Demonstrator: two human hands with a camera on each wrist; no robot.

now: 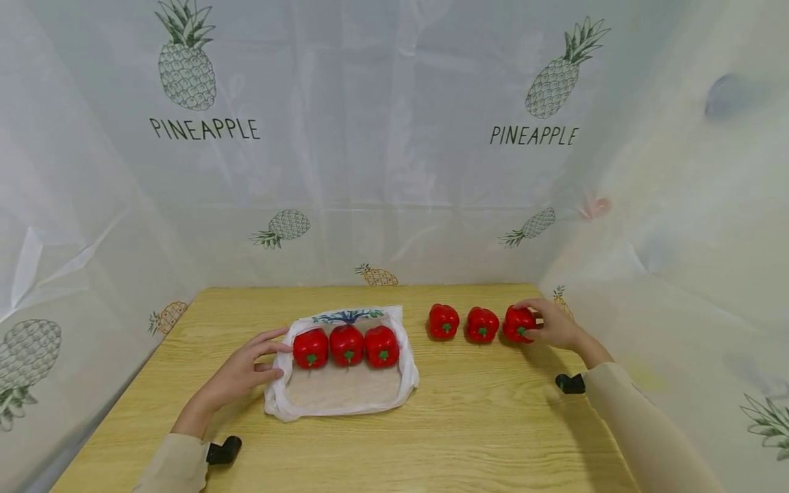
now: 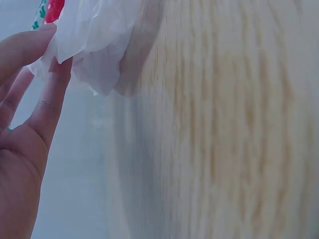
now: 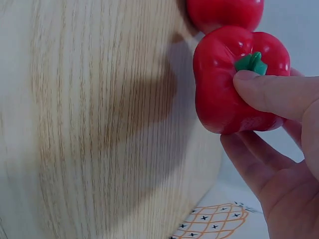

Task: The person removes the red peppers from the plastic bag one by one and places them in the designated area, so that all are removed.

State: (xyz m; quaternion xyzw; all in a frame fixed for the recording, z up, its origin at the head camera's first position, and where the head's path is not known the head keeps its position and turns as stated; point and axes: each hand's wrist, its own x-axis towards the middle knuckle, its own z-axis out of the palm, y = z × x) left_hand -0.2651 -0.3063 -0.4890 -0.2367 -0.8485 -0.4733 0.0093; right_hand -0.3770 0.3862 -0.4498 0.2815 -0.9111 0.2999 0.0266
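Note:
My right hand [image 1: 555,327] grips the rightmost red bell pepper [image 1: 516,323] at the back right of the table. In the right wrist view, the thumb lies by the green stem of that pepper [image 3: 214,94] and other fingers touch its side. Two more red peppers, a left one [image 1: 443,322] and a middle one [image 1: 481,325], stand in a row beside it. My left hand [image 1: 237,373] touches the left side of a white plastic bag [image 1: 345,411], its fingers fairly straight. Three red peppers [image 1: 347,345] sit side by side along the bag's back half.
The wooden table [image 1: 481,424] carries everything. A pineapple-print curtain [image 1: 394,157] hangs behind it and along both sides. Black wrist devices, one on the left [image 1: 224,450] and one on the right [image 1: 570,383], stick out from the sleeves.

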